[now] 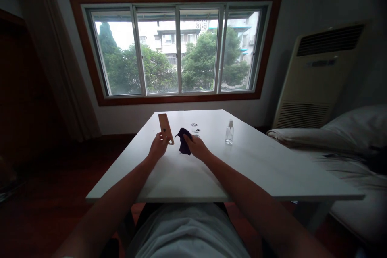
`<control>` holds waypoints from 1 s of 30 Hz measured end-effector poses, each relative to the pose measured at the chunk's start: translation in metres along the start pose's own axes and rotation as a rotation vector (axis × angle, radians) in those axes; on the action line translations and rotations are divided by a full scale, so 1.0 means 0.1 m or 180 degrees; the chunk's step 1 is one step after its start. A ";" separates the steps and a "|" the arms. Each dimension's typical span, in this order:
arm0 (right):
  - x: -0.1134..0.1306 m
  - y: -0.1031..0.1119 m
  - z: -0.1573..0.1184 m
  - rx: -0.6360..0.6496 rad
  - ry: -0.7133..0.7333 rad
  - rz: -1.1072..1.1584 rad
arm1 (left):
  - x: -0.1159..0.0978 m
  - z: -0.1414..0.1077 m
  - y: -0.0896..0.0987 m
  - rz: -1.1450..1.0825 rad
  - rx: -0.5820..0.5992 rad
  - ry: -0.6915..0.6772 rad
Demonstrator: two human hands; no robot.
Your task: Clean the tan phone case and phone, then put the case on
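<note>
My left hand [159,145] grips the lower end of a flat, tan, oblong piece [165,124]. The piece stands tilted above the white table, with a dark spot on its face and a small opening near its bottom corner; it looks like a phone case, though I cannot be sure. Bunched in my right hand [197,146] is a dark purple cloth [184,141], its loose end hanging down to the left. A narrow gap separates the cloth from the tan piece. Part of a small flat item shows behind my right fingers, too hidden to name.
On the white table [181,177], a clear spray bottle [229,134] stands upright to the right. Two small flat round pieces, one dark-patterned [194,125] and one pale [195,130], lie beyond my hands. A sofa [356,137] flanks the table's right side.
</note>
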State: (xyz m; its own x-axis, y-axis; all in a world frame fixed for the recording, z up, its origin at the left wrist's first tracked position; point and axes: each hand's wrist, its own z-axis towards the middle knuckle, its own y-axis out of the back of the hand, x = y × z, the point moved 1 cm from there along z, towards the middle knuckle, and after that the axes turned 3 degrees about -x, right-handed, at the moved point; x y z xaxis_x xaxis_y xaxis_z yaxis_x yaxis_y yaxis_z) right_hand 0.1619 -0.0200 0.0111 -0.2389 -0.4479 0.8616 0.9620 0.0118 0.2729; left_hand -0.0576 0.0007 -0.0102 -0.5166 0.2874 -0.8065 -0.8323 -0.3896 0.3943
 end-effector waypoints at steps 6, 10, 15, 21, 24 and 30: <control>-0.07 0.02 0.06 -0.0368 -0.0128 -0.0131 | 0.06 0.06 0.10 -0.0103 -0.0123 0.0241; -0.17 0.12 0.16 -0.0753 -0.0344 -0.0091 | 0.03 0.01 0.07 -0.0183 -0.0074 0.0206; -0.13 0.41 0.26 -0.1529 -0.0438 0.0115 | -0.01 -0.02 0.04 -0.0217 -0.0058 0.0083; 0.26 0.60 0.08 -0.2723 0.0528 0.0084 | -0.07 -0.06 0.06 0.0052 -0.0022 -0.0097; 0.39 0.49 -0.06 -0.2603 0.1136 -0.0442 | -0.12 -0.10 0.05 0.0207 0.0054 -0.0138; 0.29 -0.02 -0.16 -0.0738 0.2063 -0.1654 | -0.26 -0.22 0.02 0.0273 0.0237 -0.0450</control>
State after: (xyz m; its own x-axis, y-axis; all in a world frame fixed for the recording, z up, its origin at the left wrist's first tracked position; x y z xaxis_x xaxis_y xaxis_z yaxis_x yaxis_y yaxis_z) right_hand 0.1551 -0.0475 0.0282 -0.6013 -0.7686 0.2183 0.7713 -0.4870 0.4098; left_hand -0.0418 -0.0268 0.0016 -0.6051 0.3781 -0.7006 -0.7938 -0.3537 0.4947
